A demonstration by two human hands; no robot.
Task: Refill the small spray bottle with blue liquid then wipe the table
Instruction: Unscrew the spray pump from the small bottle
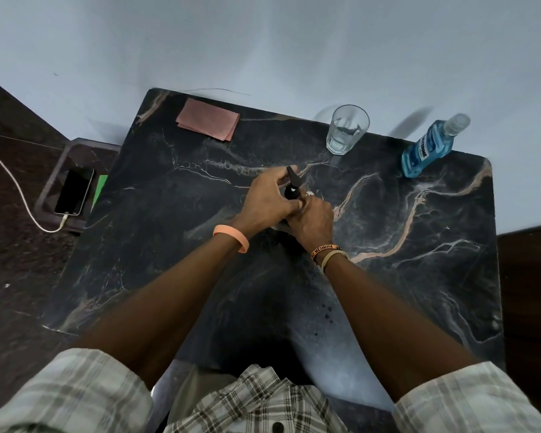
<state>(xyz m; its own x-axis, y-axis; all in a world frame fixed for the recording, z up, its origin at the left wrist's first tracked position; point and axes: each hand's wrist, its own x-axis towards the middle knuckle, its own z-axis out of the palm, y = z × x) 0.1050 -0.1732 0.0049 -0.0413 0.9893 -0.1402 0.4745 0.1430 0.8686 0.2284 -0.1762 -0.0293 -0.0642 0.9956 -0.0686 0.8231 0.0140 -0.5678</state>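
Both hands meet at the middle of the dark marble table (pixel 419 276). My left hand (pixel 267 198) grips the black spray head (pixel 292 184) of the small spray bottle. My right hand (pixel 313 221) is wrapped around the bottle's body, which is hidden under the fingers. A bottle of blue liquid (pixel 427 150) with a clear cap stands at the far right corner, upright and closed. A folded pink cloth (pixel 208 122) lies at the far left of the table.
A clear drinking glass (pixel 345 129) stands at the table's far edge, between cloth and blue bottle. A phone (pixel 74 192) on a white charging cable lies on a low stand left of the table. A few dark drops (pixel 327 314) mark the table near me.
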